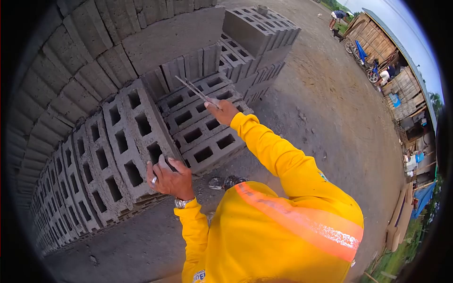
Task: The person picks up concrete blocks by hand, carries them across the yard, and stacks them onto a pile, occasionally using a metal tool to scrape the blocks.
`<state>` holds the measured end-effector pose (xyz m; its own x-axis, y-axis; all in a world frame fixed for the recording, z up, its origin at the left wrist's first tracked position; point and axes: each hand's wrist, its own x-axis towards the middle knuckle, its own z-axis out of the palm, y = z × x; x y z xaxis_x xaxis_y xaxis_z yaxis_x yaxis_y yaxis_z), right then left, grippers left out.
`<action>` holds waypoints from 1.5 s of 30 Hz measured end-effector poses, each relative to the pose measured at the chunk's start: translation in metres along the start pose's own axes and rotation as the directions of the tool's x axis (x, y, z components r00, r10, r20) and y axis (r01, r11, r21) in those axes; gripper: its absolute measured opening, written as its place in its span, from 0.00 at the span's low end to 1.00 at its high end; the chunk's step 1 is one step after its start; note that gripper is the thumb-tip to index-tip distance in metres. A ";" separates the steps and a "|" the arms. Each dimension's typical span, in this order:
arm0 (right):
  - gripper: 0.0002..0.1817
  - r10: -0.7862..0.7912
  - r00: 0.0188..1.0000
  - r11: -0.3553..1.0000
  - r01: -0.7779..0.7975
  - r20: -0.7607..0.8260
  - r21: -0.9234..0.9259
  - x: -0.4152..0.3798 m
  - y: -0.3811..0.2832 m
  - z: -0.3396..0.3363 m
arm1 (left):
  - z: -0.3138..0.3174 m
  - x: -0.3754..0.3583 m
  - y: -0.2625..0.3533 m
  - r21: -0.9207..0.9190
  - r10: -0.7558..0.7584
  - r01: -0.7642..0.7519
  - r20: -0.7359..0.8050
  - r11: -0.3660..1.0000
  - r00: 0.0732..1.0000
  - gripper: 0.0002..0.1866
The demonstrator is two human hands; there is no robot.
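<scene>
My left hand [172, 179], with a ring and a wristwatch, is closed on the near end of a grey concrete hollow block [137, 120]. Its fingers lie at the block's nearest hole. This block is the last in a long row of blocks, holes facing up. In my right hand [222, 111] is a thin, narrow metal tool [191, 87], its long end pointing away to the upper left. The tool is over a lower layer of hollow blocks [196, 137], right beside the row.
A tall wall of stacked blocks [94, 47] rises on the left, and another stack [257, 28] stands ahead. Bare ground [330, 94] stretches right toward a bamboo shed [373, 37], where two people and a motorcycle [363, 59] are. Long boards [401, 217] lie at lower right.
</scene>
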<state>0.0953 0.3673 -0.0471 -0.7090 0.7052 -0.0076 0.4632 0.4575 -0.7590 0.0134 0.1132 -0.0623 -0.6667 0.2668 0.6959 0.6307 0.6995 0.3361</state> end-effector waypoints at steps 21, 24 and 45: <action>0.30 0.169 0.883 0.511 -0.459 0.438 0.727 0.032 0.045 0.065 | 0.009 0.007 0.004 0.079 0.012 -0.014 0.019 0.997 1.000 0.13; 0.30 0.145 0.823 0.399 -0.556 0.549 0.729 0.053 0.025 0.110 | 0.009 0.009 0.005 0.086 -0.001 -0.002 0.039 0.996 0.999 0.13; 0.22 0.682 0.686 0.411 -0.074 -0.253 0.909 -0.010 0.137 -0.067 | -0.003 0.012 0.003 0.055 0.011 -0.019 0.134 0.998 0.991 0.16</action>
<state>0.2021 0.4593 -0.1072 -0.0355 0.9329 -0.3584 -0.2406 -0.3561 -0.9030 0.0089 0.1167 -0.0511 -0.7067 0.3609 0.6086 0.6203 0.7298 0.2875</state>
